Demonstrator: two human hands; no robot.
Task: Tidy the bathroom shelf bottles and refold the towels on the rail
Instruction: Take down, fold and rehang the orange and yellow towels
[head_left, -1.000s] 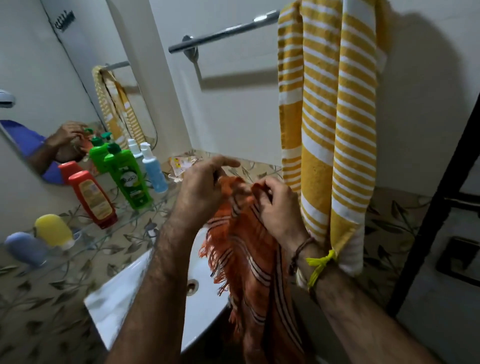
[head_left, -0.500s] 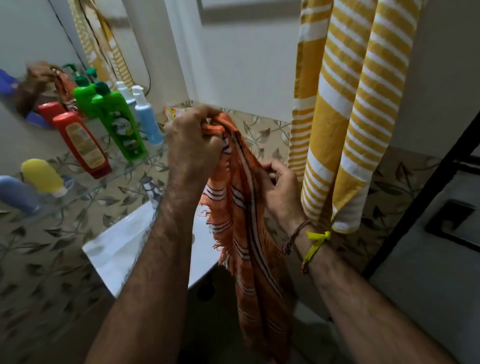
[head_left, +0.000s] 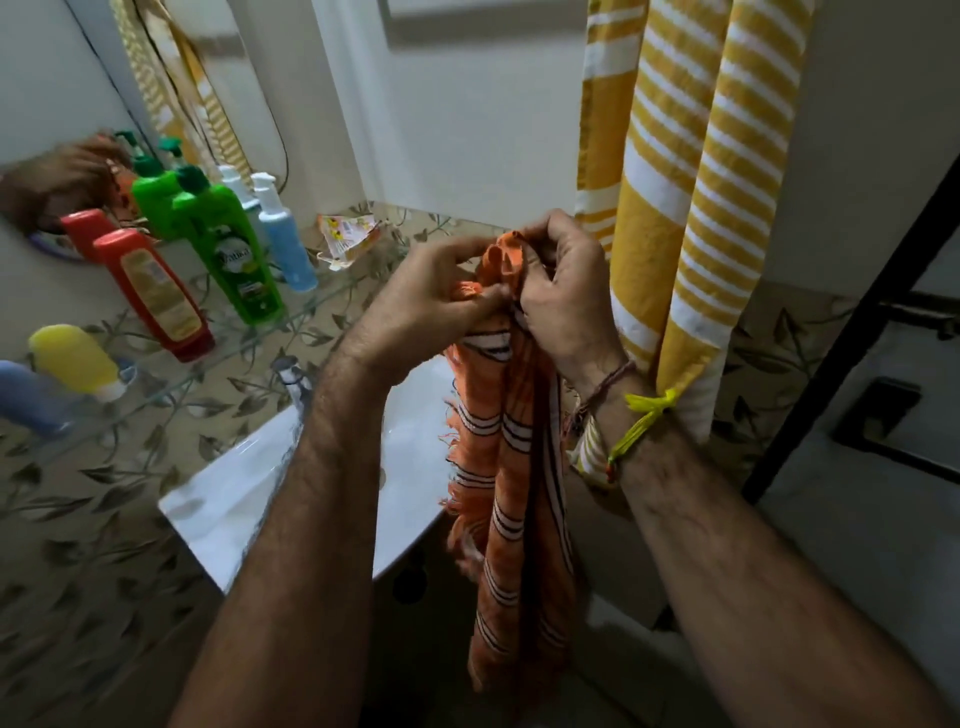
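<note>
An orange towel (head_left: 511, 499) with black-and-white stripes and a fringed edge hangs down from both my hands in front of me. My left hand (head_left: 421, 304) pinches its top edge from the left. My right hand (head_left: 563, 296) grips the bunched top corner close beside it. A yellow-and-white striped towel (head_left: 691, 171) hangs to the right, behind my right wrist; the rail is out of frame. On the glass shelf (head_left: 317, 306) at left stand a red bottle (head_left: 156, 293), a green bottle (head_left: 231, 249) and a blue pump bottle (head_left: 283, 236).
A yellow bottle (head_left: 75, 358) and a blue one (head_left: 31, 397) lie at the shelf's left end. A small sachet (head_left: 345, 236) rests on the shelf's right end. A white basin (head_left: 249, 483) sits below. The mirror (head_left: 62, 88) is at left, a black frame (head_left: 857, 322) at right.
My hands have come together at the towel's top: the right rose to meet the left, which dropped slightly and shifted right. The view moved a little farther down.
</note>
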